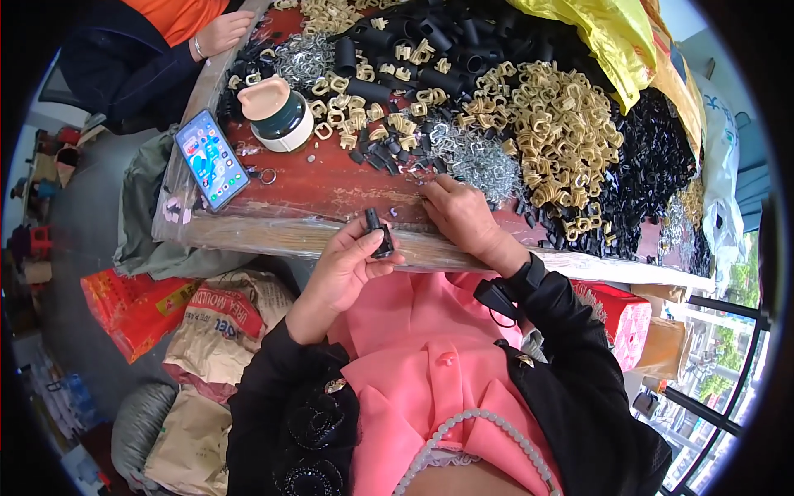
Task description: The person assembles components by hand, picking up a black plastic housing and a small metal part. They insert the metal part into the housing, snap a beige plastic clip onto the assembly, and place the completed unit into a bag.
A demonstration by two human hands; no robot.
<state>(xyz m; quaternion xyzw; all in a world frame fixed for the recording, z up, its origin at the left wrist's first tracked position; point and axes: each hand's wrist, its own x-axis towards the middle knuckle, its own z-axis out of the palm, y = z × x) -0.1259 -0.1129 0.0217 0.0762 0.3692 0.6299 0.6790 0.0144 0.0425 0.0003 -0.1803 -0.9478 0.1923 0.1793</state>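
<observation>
My left hand (341, 263) is closed on a small black plastic part (379, 233), held upright between thumb and fingers just off the table's front edge. My right hand (463, 213) rests at the edge of the red tabletop (331, 192), fingers bent and pressed together; whatever is in them is hidden. Beside it lies a heap of small silver metal pieces (490, 165). Small black pieces (382, 155) are scattered just beyond the right fingertips. Farther right spreads a large heap of beige plastic clips (571, 136).
At the left stand a lidded jar (285, 128) and a lit phone (212, 159), with a key ring (266, 176) nearby. Black tubes (438, 78) cover the back, and a black heap (662, 157) the right. Another person's hand (223, 33) rests at the far left corner. Sacks (223, 331) stand below.
</observation>
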